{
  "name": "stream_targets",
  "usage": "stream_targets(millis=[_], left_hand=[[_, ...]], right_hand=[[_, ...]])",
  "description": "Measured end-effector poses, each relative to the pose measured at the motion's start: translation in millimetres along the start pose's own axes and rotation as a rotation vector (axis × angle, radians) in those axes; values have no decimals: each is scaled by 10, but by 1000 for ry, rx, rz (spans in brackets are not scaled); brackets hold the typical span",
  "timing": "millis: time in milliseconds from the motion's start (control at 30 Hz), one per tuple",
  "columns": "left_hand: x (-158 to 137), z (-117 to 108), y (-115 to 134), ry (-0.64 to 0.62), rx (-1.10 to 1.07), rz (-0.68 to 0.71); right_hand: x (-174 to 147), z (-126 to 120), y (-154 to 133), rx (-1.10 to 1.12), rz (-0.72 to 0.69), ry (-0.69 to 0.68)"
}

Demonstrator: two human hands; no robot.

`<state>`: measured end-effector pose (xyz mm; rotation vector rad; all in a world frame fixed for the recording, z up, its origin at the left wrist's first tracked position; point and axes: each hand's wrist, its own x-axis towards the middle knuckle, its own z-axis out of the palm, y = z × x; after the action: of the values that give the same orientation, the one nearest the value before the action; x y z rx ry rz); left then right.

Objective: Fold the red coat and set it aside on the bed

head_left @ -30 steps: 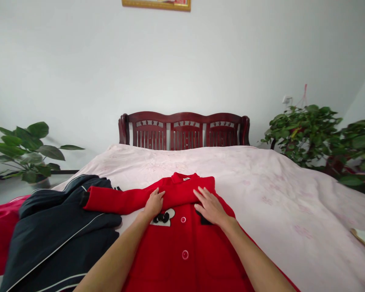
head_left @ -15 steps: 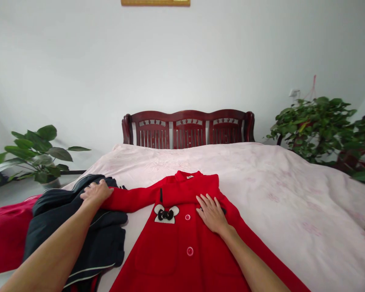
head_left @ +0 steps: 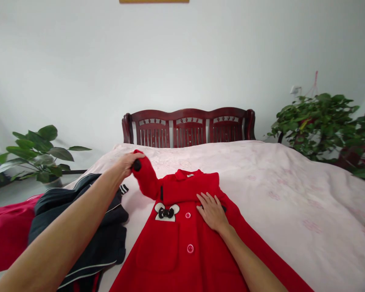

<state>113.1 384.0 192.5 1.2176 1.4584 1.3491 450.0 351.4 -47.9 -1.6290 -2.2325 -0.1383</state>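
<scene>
A small red woollen coat with round pink buttons lies front-up near the bed's foot edge, on a pale pink floral bedspread. The left hand pinches its black-cuffed sleeve, lifted off the bedspread; the right hand rests flat, fingers spread, on the chest. A crumpled dark navy jacket lies at the left edge.

A coat lies flat on a bed, its collar toward the headboard behind. The right hand rests on the coat's chest, beside the buttons. The left hand holds the sleeve cuff raised above the bedcover, left of the collar. A dark garment lies heaped to the coat's left. Potted plants stand on either side of the bed, one at left, another at right.
</scene>
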Motion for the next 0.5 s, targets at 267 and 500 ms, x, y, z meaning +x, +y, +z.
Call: stream_targets(millis=[267,500], left_hand=[[-170,1473,-380,-296,123,286],[-204,884,-1308,-122,629,298]], right_hand=[[3,-45,115,344,188,136],[63,-32,269,804,401,111]])
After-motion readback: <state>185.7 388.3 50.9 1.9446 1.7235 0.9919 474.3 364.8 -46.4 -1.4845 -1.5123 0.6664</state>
